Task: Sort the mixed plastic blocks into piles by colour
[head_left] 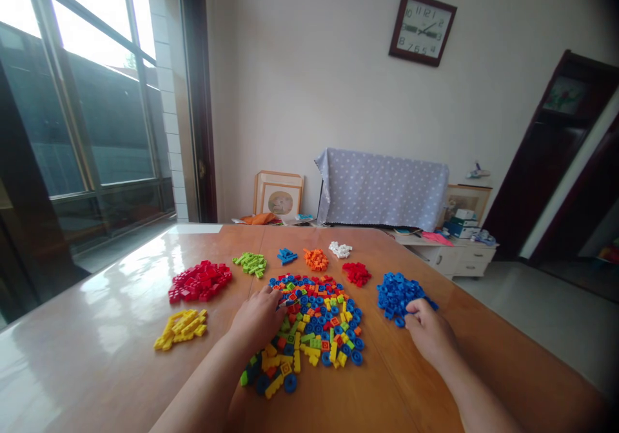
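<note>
Mixed pile, mid-table, left hand on its left edge, fingers curled together into the bricks, hold unclear; right hand, fingertips bunched, touches blue pile; likely risk: a forearm sweep scattering loose bricks into sorted heaps.

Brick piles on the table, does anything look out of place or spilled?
Nothing is spilled or damaged. Only the middle heap under the left hand is mixed in colour. One oddity: red sits in two separate piles, a big red pile at the left and a small red pile behind the heap.
</note>
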`<state>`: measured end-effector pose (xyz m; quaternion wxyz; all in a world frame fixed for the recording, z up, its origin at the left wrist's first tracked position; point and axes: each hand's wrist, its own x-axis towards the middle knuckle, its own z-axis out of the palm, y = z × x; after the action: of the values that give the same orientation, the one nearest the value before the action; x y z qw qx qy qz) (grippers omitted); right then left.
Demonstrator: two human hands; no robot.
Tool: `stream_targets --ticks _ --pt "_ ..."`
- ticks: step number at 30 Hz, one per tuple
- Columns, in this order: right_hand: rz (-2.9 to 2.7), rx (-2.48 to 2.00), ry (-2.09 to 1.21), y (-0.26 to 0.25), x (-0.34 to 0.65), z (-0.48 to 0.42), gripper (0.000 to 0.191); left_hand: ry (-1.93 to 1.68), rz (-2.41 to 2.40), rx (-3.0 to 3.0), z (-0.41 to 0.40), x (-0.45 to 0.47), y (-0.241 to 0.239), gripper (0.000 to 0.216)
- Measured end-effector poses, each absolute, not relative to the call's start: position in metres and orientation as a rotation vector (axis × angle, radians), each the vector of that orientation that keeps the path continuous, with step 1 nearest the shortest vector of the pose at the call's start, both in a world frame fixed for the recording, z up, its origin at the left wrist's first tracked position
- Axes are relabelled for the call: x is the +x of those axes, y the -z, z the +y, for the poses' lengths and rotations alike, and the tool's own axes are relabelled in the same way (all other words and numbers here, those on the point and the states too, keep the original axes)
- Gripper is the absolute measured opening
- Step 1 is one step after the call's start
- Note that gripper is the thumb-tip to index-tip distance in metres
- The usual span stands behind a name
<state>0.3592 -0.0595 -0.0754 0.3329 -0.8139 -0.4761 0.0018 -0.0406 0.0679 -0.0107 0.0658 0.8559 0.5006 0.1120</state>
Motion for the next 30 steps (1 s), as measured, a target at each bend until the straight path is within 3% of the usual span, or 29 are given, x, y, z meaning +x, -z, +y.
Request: stream_targets --ticks 19,30 --pt "-1.393 -1.878 -0.176 0.061 0.323 -0.049 0.034 -0.297 1.598 2.538 0.066 -0.045 0.004 0.028" --pt "-1.779 -1.815 -0.413 0.022 0.233 -0.032 0.027 -0.348 1.552 2.492 0.070 -0.047 0.011 0.022"
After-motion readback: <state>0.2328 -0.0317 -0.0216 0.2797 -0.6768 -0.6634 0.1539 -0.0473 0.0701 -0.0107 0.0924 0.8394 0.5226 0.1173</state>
